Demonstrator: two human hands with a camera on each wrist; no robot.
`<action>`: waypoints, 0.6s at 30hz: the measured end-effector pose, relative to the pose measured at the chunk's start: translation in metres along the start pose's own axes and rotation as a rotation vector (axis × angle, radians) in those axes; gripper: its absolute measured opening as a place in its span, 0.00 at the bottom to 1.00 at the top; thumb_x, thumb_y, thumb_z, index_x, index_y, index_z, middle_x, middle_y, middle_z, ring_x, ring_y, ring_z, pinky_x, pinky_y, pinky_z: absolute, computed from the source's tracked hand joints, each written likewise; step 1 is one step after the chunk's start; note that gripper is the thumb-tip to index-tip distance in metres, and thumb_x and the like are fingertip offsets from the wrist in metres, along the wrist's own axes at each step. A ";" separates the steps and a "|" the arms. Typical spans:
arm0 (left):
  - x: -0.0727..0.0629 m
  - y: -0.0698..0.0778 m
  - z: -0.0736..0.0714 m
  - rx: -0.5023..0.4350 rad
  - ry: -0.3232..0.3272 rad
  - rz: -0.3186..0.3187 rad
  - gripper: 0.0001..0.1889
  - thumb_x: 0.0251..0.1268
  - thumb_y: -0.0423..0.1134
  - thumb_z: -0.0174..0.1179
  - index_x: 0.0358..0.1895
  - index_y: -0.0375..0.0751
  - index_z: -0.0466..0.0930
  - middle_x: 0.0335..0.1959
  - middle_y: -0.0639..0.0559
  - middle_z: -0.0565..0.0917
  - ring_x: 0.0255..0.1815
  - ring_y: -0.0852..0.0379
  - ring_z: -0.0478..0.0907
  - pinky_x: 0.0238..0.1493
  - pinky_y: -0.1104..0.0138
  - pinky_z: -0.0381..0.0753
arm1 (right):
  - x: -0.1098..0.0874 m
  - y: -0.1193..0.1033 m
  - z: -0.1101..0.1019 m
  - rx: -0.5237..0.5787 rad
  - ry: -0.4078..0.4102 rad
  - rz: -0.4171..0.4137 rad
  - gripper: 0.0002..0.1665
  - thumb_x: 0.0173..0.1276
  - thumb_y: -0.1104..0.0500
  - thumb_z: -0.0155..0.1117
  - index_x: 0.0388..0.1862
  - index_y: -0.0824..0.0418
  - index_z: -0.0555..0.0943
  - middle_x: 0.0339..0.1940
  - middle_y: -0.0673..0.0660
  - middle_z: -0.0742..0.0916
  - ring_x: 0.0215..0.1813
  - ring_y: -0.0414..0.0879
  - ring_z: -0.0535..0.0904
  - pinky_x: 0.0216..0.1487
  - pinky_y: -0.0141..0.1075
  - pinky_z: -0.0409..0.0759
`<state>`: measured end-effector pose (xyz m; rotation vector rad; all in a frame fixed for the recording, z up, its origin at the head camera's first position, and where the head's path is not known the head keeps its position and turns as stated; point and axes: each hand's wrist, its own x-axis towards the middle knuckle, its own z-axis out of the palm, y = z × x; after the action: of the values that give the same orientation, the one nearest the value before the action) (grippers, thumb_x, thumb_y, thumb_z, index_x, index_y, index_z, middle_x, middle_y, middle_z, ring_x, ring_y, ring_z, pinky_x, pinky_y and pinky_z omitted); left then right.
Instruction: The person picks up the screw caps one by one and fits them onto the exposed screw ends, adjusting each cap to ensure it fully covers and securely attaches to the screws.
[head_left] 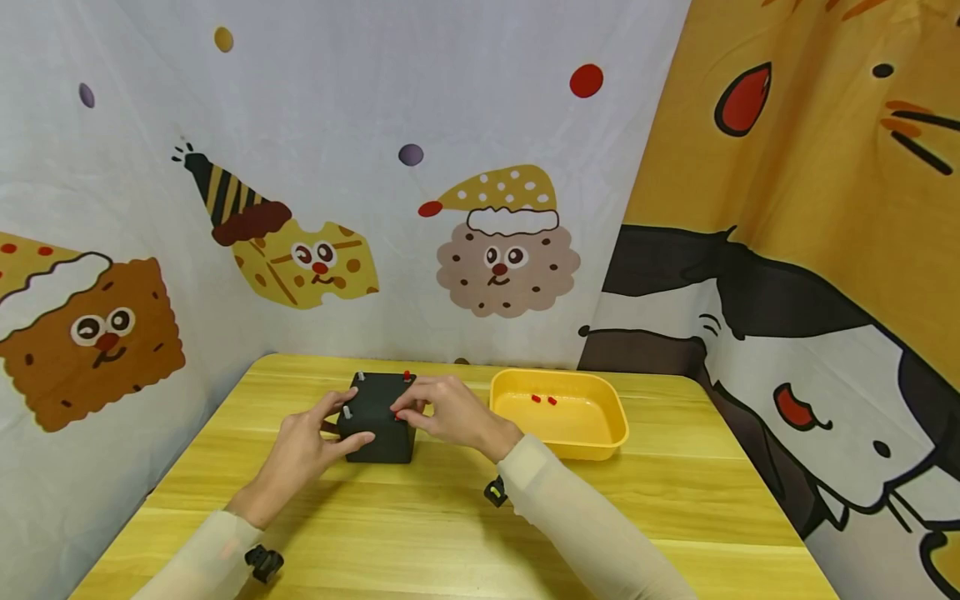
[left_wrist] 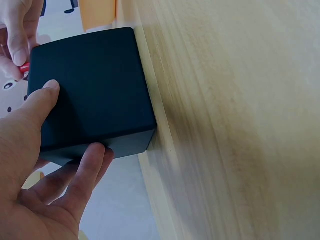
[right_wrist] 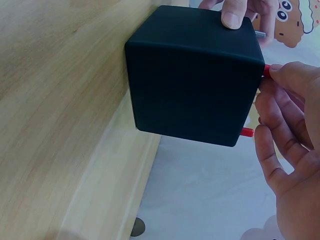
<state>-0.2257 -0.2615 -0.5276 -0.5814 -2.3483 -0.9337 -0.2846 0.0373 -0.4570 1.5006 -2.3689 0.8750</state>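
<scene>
A black box stands on the table, with short posts rising from its top corners. Two bare metal threaded posts are on the left side. At the back right corner a red cap covers the post. My left hand grips the box from its left, thumb on the front face and fingers against the left side. With thumb and fingertips, my right hand pinches another red cap at the front right corner. In the right wrist view, that cap meets the box's top; its post is hidden.
To the right of the box sits a yellow tray holding two red caps. Wood-grain tabletop extends in front of both. A printed cloth hangs behind the table, and another patterned one lies along the right.
</scene>
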 end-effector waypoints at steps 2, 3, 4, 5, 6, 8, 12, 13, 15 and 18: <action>0.001 0.005 -0.001 0.019 -0.006 -0.007 0.38 0.69 0.58 0.86 0.76 0.48 0.85 0.66 0.30 0.94 0.45 0.41 0.99 0.37 0.57 0.99 | 0.000 0.000 0.000 0.002 -0.002 0.006 0.08 0.84 0.60 0.78 0.57 0.58 0.97 0.53 0.53 0.99 0.42 0.37 0.91 0.40 0.21 0.87; 0.003 0.018 -0.007 0.052 -0.024 -0.029 0.37 0.67 0.55 0.88 0.75 0.45 0.86 0.64 0.27 0.93 0.44 0.36 0.98 0.37 0.53 1.00 | -0.001 0.000 0.000 0.003 -0.004 0.010 0.08 0.84 0.60 0.78 0.57 0.58 0.97 0.53 0.53 0.99 0.42 0.37 0.91 0.41 0.22 0.87; 0.004 0.022 -0.008 0.066 -0.031 -0.040 0.38 0.66 0.52 0.89 0.75 0.43 0.86 0.64 0.27 0.93 0.45 0.35 0.98 0.38 0.53 1.00 | -0.001 0.000 0.000 0.002 -0.005 0.014 0.09 0.84 0.60 0.78 0.57 0.58 0.97 0.53 0.53 0.99 0.42 0.37 0.91 0.41 0.22 0.87; 0.005 0.025 -0.009 0.079 -0.036 -0.044 0.38 0.65 0.50 0.90 0.74 0.41 0.86 0.64 0.26 0.93 0.45 0.35 0.98 0.39 0.53 1.00 | -0.001 0.000 0.000 0.003 -0.006 0.016 0.09 0.84 0.59 0.78 0.57 0.57 0.97 0.53 0.53 0.99 0.42 0.37 0.90 0.40 0.22 0.88; 0.006 0.029 -0.010 0.092 -0.044 -0.055 0.38 0.64 0.48 0.90 0.74 0.40 0.86 0.65 0.26 0.93 0.46 0.34 0.98 0.40 0.52 1.00 | -0.001 0.000 0.001 0.002 -0.006 0.020 0.09 0.85 0.59 0.78 0.58 0.57 0.97 0.53 0.53 0.99 0.42 0.37 0.90 0.40 0.21 0.87; 0.007 0.034 -0.012 0.110 -0.057 -0.073 0.39 0.62 0.46 0.91 0.74 0.39 0.86 0.66 0.27 0.93 0.48 0.35 0.98 0.41 0.52 1.00 | -0.002 0.000 0.001 0.001 -0.005 0.025 0.09 0.85 0.59 0.78 0.58 0.57 0.98 0.53 0.52 0.99 0.40 0.36 0.89 0.40 0.20 0.86; 0.007 0.036 -0.013 0.120 -0.075 -0.101 0.39 0.63 0.44 0.91 0.75 0.38 0.85 0.67 0.28 0.92 0.50 0.35 0.98 0.43 0.51 1.00 | -0.003 0.000 0.002 0.002 0.000 0.029 0.09 0.86 0.58 0.77 0.58 0.56 0.98 0.53 0.52 0.98 0.39 0.33 0.86 0.38 0.15 0.81; 0.007 0.036 -0.013 0.118 -0.078 -0.104 0.39 0.63 0.44 0.91 0.75 0.38 0.85 0.67 0.27 0.92 0.50 0.35 0.98 0.43 0.51 1.00 | -0.003 0.000 0.002 0.005 0.001 0.030 0.09 0.86 0.57 0.77 0.58 0.56 0.98 0.53 0.52 0.98 0.38 0.33 0.86 0.38 0.15 0.81; 0.007 0.035 -0.013 0.117 -0.082 -0.110 0.38 0.63 0.44 0.91 0.75 0.38 0.85 0.68 0.27 0.92 0.50 0.35 0.98 0.43 0.51 1.00 | -0.003 0.000 0.002 0.009 0.002 0.035 0.10 0.86 0.57 0.76 0.58 0.56 0.98 0.53 0.51 0.98 0.38 0.32 0.85 0.38 0.16 0.81; 0.007 0.035 -0.012 0.117 -0.078 -0.107 0.38 0.64 0.44 0.91 0.75 0.38 0.85 0.67 0.26 0.92 0.49 0.35 0.98 0.42 0.51 1.00 | -0.003 0.000 0.002 0.023 0.001 0.054 0.10 0.87 0.57 0.76 0.59 0.56 0.98 0.53 0.52 0.98 0.38 0.31 0.84 0.38 0.17 0.82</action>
<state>-0.2075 -0.2457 -0.4989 -0.4568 -2.5056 -0.8268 -0.2827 0.0387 -0.4602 1.4502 -2.4179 0.9173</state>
